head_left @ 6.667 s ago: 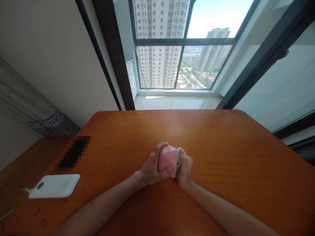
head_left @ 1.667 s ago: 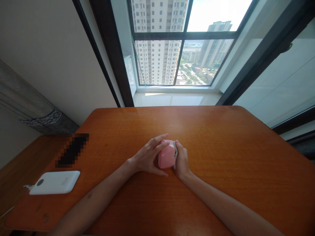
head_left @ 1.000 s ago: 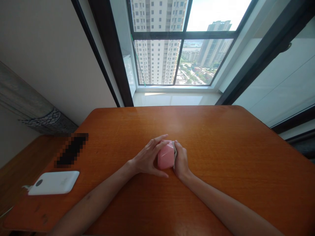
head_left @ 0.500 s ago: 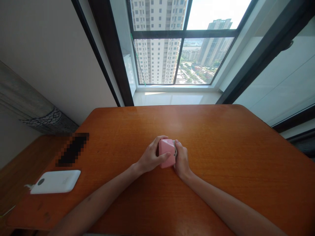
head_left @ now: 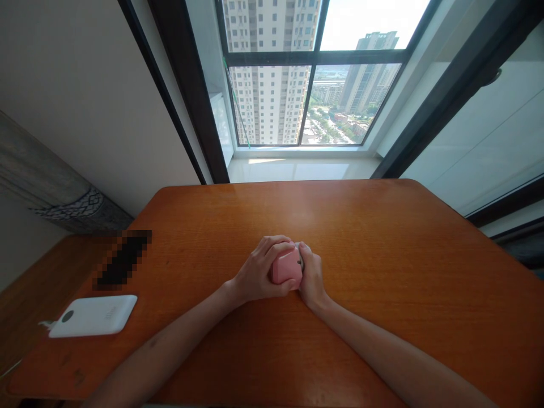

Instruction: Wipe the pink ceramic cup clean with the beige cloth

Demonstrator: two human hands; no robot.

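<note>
A small pink block [head_left: 285, 268] with rounded corners is held between my two hands above the middle of the table. Its exact kind does not show. My left hand [head_left: 264, 266] wraps its pink part, fingers over the top and thumb along the lower edge. On the other side, my right hand [head_left: 313, 276] grips a pale grey part, mostly covered by the thumb and palm. A small dark gap shows between the pink and the grey parts.
The brown wooden table [head_left: 382, 255] extends around my hands. A white power bank [head_left: 93, 316] with a cable lies at the left, near a blurred-out dark object [head_left: 123, 260]. Beyond the table's far edge is a window [head_left: 314, 85].
My left fingers have moved up and over the top of the pink block, and its pink part has turned against the grey part. My right hand keeps its grip.
</note>
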